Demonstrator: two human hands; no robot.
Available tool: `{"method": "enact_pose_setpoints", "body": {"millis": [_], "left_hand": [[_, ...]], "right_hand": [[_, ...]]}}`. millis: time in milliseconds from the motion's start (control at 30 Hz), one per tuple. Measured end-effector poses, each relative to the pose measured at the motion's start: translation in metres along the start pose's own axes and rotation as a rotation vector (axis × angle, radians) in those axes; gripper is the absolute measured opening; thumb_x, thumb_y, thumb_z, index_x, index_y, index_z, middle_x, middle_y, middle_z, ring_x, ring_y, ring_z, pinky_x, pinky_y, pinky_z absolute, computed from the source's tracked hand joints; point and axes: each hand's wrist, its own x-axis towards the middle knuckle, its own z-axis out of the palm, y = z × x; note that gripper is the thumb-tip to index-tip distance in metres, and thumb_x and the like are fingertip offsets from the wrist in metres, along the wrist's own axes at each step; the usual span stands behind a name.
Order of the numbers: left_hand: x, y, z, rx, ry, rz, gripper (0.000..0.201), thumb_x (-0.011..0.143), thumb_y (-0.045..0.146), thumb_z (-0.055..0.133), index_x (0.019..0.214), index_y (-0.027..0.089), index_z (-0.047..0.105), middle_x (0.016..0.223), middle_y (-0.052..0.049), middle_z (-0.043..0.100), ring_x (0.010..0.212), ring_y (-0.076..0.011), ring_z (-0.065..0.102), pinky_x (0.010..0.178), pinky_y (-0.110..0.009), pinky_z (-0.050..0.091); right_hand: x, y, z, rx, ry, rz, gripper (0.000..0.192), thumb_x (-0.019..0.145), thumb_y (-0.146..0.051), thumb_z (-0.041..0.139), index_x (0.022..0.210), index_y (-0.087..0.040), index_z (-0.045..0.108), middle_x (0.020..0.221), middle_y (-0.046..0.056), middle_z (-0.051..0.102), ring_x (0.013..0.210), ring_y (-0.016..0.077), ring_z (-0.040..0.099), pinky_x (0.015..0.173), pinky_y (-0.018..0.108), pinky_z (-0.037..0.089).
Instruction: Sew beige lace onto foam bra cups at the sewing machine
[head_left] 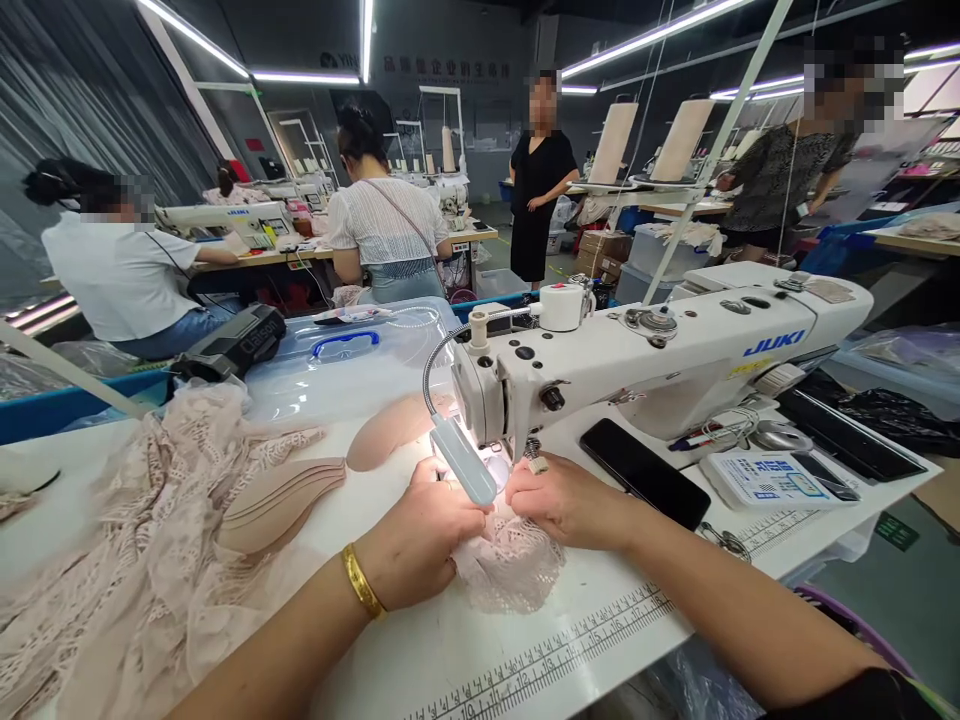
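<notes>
My left hand [431, 525] and my right hand [559, 500] are both closed on a piece of pale pink lace fabric [514, 570] at the needle end of a white sewing machine [660, 340]. The lace hangs bunched between them onto the table. A small grey lamp [461, 460] on a bent metal neck lights this spot and hides part of the needle area. Left of my left hand lies a beige cup pad [390, 430]. Farther left, a stack of beige cup pads [281, 505] rests against a heap of pink lace [165, 520].
A black phone [645, 470] and a white-and-blue box [765, 480] lie under and beside the machine arm. Printed rulers [555, 665] run along the table front. Behind stands a clear plastic bin lid [345, 350]. Several people are in the room, one standing [544, 190].
</notes>
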Motion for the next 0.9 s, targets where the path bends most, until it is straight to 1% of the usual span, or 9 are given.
{"method": "enact_pose_setpoints", "body": {"millis": [133,267,367,467,533,633,700,767,900], "left_hand": [[0.003,-0.002,-0.002,0.000,0.003,-0.015,0.034,0.060,-0.003,0.053,0.083,0.021,0.059,0.097,0.003,0.073,0.093,-0.0227,0.062,0.093,-0.043,0.024],[0.005,-0.005,-0.003,0.001,0.004,-0.030,0.038,0.063,-0.002,0.051,0.090,0.023,0.062,0.100,0.002,0.073,0.095,-0.0225,0.062,0.097,-0.046,0.024],[0.006,-0.009,-0.003,0.008,0.004,-0.053,0.030,0.064,-0.001,0.051,0.084,0.021,0.060,0.092,0.001,0.071,0.088,-0.0209,0.061,0.096,-0.045,0.026],[0.007,-0.014,-0.004,0.028,0.023,-0.059,0.024,0.065,0.000,0.051,0.078,0.019,0.056,0.083,0.002,0.067,0.084,-0.0197,0.058,0.101,-0.048,0.024],[0.008,-0.017,-0.003,0.033,0.036,-0.053,0.024,0.067,0.001,0.051,0.080,0.020,0.057,0.080,0.002,0.066,0.082,-0.0191,0.057,0.105,-0.049,0.021],[0.008,-0.019,0.001,0.009,0.073,-0.044,0.022,0.068,0.002,0.052,0.079,0.021,0.057,0.077,0.003,0.065,0.078,-0.0183,0.055,0.106,-0.048,0.022],[0.007,-0.019,0.003,-0.007,0.100,-0.040,0.019,0.067,0.003,0.053,0.076,0.020,0.054,0.074,0.003,0.063,0.078,-0.0183,0.055,0.106,-0.047,0.023],[0.007,-0.018,0.005,-0.018,0.109,-0.043,0.021,0.066,0.002,0.054,0.076,0.020,0.054,0.075,0.003,0.063,0.079,-0.0185,0.056,0.105,-0.047,0.024],[0.003,-0.016,0.002,-0.041,0.063,-0.077,0.025,0.064,0.000,0.053,0.078,0.021,0.055,0.079,0.004,0.064,0.082,-0.0185,0.059,0.103,-0.046,0.026]], "right_hand": [[-0.001,0.002,0.001,-0.035,0.005,0.070,0.025,0.081,0.000,0.044,0.067,-0.021,0.045,0.068,0.000,0.052,0.068,0.0174,0.039,0.068,0.030,0.032],[-0.003,0.003,0.002,-0.041,0.021,0.163,0.024,0.080,0.001,0.047,0.073,-0.020,0.055,0.077,0.003,0.059,0.077,0.0196,0.045,0.070,0.030,0.035],[-0.004,0.003,0.001,-0.051,0.015,0.222,0.025,0.082,0.000,0.049,0.085,-0.020,0.064,0.085,0.005,0.063,0.082,0.0212,0.050,0.073,0.031,0.039],[-0.003,0.004,0.002,-0.051,0.001,0.289,0.028,0.087,-0.003,0.049,0.098,-0.020,0.069,0.087,0.007,0.065,0.085,0.0231,0.054,0.074,0.033,0.043],[-0.001,0.005,0.002,-0.046,0.001,0.352,0.027,0.090,-0.004,0.050,0.100,-0.019,0.070,0.090,0.009,0.067,0.088,0.0242,0.058,0.076,0.034,0.045],[0.002,0.005,0.003,-0.039,-0.008,0.425,0.026,0.094,-0.007,0.049,0.099,-0.018,0.072,0.098,0.011,0.070,0.093,0.0257,0.061,0.079,0.036,0.048],[0.002,0.004,0.003,-0.047,-0.021,0.424,0.027,0.095,-0.008,0.047,0.098,-0.018,0.072,0.100,0.011,0.071,0.094,0.0262,0.062,0.082,0.037,0.049],[0.002,0.003,0.002,-0.070,-0.020,0.386,0.028,0.095,-0.007,0.046,0.098,-0.019,0.072,0.098,0.011,0.071,0.094,0.0263,0.062,0.082,0.037,0.050],[-0.005,0.003,0.004,-0.142,0.050,0.279,0.029,0.093,-0.006,0.045,0.105,-0.018,0.069,0.094,0.010,0.071,0.090,0.0256,0.061,0.077,0.036,0.049]]}}
